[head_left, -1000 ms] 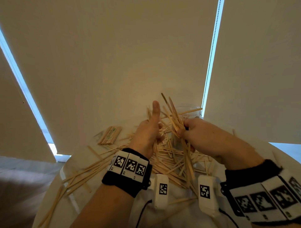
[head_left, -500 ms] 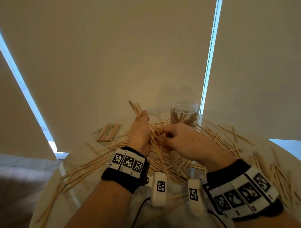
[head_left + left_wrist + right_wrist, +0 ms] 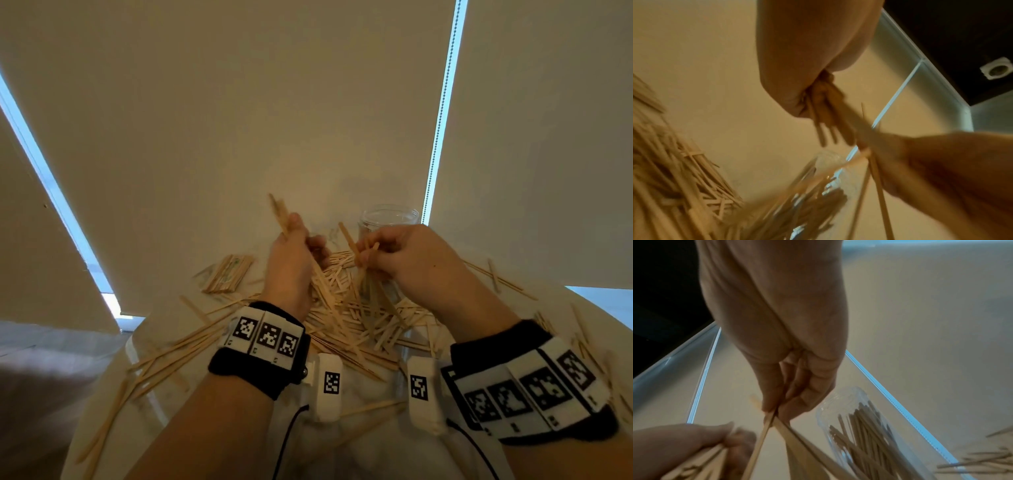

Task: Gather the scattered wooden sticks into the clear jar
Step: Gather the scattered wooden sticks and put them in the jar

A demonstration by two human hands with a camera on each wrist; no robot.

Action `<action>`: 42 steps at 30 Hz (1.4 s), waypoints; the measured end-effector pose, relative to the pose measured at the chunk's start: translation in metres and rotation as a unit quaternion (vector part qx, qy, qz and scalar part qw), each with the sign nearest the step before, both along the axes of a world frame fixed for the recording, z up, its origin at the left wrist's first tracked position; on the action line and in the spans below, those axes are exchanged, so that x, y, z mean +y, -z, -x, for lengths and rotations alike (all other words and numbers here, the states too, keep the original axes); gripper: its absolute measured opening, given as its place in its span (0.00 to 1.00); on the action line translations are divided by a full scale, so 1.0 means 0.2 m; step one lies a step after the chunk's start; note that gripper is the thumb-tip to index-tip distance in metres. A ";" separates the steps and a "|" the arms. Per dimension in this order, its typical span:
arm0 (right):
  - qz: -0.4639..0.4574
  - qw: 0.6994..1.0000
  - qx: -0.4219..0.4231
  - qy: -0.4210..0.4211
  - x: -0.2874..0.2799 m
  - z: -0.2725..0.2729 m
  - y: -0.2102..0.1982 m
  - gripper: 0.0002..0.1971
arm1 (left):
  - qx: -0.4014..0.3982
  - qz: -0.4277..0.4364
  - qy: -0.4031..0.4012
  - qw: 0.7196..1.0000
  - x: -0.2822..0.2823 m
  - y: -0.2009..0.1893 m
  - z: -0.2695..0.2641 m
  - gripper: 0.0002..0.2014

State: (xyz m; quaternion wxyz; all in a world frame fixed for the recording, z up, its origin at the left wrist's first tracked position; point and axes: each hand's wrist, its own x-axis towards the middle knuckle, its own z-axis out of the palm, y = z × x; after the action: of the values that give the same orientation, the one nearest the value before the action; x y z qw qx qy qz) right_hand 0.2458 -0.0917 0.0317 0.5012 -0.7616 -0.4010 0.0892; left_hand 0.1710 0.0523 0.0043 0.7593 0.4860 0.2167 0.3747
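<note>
From the head view, the left hand (image 3: pixel 291 260) is curled around a small bunch of wooden sticks (image 3: pixel 346 308), and their tips poke up past the thumb. The right hand (image 3: pixel 404 260) pinches a few more sticks, which hang down toward the pile. The two hands are close together, just above the pile of sticks on the tabletop (image 3: pixel 144 359). The clear jar (image 3: pixel 388 219) stands upright just behind the right hand. A neat stack of sticks (image 3: pixel 227 274) lies to the left of the left hand. More sticks lie spread out to both sides.

From the left wrist view, the left hand (image 3: pixel 809 53) holds sticks tight in its closed fingers. The right hand (image 3: pixel 945 175) is just beside it, holding thin sticks too. The jar (image 3: pixel 828 178) shows blurry below them.

From the right wrist view, the right hand (image 3: pixel 781 331) pinches sticks between thumb and fingers. The jar (image 3: pixel 840 404) is right next to it, with sticks standing inside. The left hand (image 3: pixel 682 446) is at the lower left, gripping its bunch.
</note>
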 end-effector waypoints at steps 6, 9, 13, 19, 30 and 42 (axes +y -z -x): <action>-0.129 0.991 0.028 0.020 0.00 0.01 -0.04 0.04 | 0.073 -0.167 0.105 0.978 -0.16 0.04 -0.03 0.25; -0.136 0.990 -0.010 0.033 0.01 0.01 -0.03 0.07 | 0.044 -0.185 0.098 0.977 -0.17 0.05 -0.05 0.26; -0.052 0.995 -0.074 0.038 0.01 0.04 -0.03 0.15 | -0.043 -0.115 0.052 0.991 -0.17 0.03 -0.05 0.28; 0.285 0.945 -0.013 -0.160 -0.02 0.09 0.00 0.32 | -0.173 0.015 -0.074 0.982 -0.06 -0.03 -0.01 0.10; 0.148 0.968 0.091 -0.178 0.02 0.15 0.00 0.20 | -0.182 0.057 -0.050 0.980 -0.10 -0.02 -0.04 0.08; 0.062 0.996 -0.008 -0.062 0.05 0.07 0.04 0.07 | -0.091 -0.031 0.122 0.988 -0.11 -0.01 -0.02 0.13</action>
State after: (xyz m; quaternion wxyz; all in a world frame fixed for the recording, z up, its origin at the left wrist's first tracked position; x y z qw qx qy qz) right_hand 0.2320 -0.0819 0.0234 0.4434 -0.7657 -0.4448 0.1386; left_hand 0.1741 0.0303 0.0069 0.8004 0.4960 0.0742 0.3284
